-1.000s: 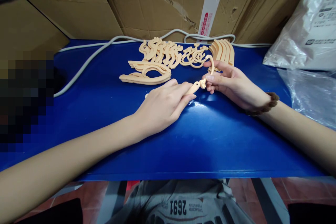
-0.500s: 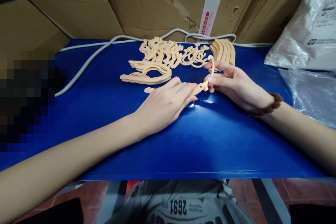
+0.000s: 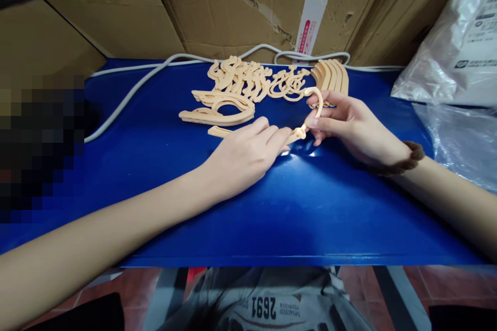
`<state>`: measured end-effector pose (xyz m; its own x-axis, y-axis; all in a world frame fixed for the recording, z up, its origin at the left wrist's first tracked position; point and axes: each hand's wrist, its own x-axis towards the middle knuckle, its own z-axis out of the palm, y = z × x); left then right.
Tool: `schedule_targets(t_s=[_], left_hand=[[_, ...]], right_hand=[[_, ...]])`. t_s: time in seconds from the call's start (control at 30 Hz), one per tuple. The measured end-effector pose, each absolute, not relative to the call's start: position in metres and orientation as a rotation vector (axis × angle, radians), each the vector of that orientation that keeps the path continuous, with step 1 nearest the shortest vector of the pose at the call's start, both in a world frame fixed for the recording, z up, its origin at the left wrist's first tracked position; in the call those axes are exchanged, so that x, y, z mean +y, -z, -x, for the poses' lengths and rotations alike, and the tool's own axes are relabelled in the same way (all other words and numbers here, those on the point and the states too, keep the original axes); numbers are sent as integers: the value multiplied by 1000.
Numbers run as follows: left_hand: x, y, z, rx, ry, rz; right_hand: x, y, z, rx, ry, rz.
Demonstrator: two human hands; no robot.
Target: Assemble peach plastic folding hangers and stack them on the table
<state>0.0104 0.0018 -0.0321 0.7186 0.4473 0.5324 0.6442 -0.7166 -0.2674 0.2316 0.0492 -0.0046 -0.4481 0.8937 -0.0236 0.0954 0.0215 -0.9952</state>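
My left hand (image 3: pixel 244 155) is closed around a cream plastic hanger arm (image 3: pixel 218 132), whose one end sticks out to the left and whose other end shows at the fingertips. Between thumb and fingers, my right hand (image 3: pixel 345 124) pinches a curved cream hanger hook (image 3: pixel 319 101). The hook's lower end meets the arm's right end; whether they are joined I cannot tell. Behind my left hand lie folded hangers (image 3: pixel 233 118). Farther back are a heap of wavy hanger pieces (image 3: pixel 236 77), loose hooks (image 3: pixel 287 83) and a row of curved arms (image 3: pixel 330 75).
A blue table (image 3: pixel 248 227) carries everything. White cable (image 3: pixel 132 103) runs along its back and left. Cardboard boxes (image 3: pixel 233 5) stand behind, and a clear plastic bag (image 3: pixel 438 57) with a white printed label sits at the right.
The hook has turned in my right hand, so its curve shows more broadside. The arm in my left hand has tilted flatter, its left end poking out a little farther.
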Motion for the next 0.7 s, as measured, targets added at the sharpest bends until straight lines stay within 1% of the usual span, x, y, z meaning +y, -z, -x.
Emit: schedule_targets(t_s=[0.3,0.7], left_hand=[[2,31,-10,-853,485,2468],[3,31,-11,-841,507,2528]], right_hand=[[45,2,-231,-1789,-1319,981],[41,3,-231,-1858,-1167,989]])
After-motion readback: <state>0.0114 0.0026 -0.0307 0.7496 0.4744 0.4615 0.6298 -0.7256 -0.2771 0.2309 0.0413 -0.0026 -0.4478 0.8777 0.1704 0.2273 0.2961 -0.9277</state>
